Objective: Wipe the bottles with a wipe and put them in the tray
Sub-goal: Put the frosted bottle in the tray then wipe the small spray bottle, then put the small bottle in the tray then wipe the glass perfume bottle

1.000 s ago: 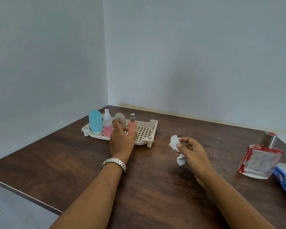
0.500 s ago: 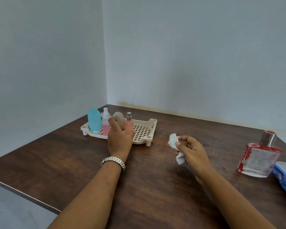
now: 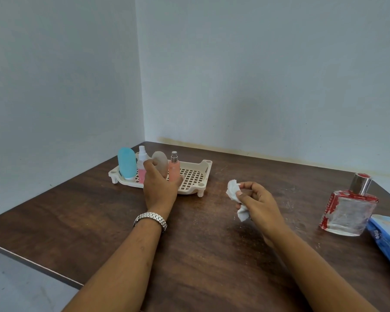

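Room: pale blue walls (image 3: 257, 75) met in a corner; a dark brown table (image 3: 77, 217) stood in front of them
Tray: the cream tray (image 3: 196, 174) with little holes sat at the far left of the table
In the tray: four bottles stood up in a row; a blue bottle (image 3: 126, 164), a pink spray bottle (image 3: 141, 170), a beige bottle (image 3: 161, 163) and a peach spray bottle (image 3: 174, 168)
Left hand: the left hand (image 3: 160, 188) was at the tray; its fingers curled by the beige bottle and its thumb lay beside the peach one; I could not tell if it gripped anything; a silver watch (image 3: 150, 218) was on the wrist
Right hand: the right hand (image 3: 257, 199) pinched a crumpled white wipe (image 3: 232, 190) just above the table
Still out: a glass bottle (image 3: 349, 212) with red edges and a silver cap stood far off on the right, next to a blue pack (image 3: 385, 235)
How far: it looked nearly done; four bottles were in; the glass one still seemed to need a wipe and a place in the tray
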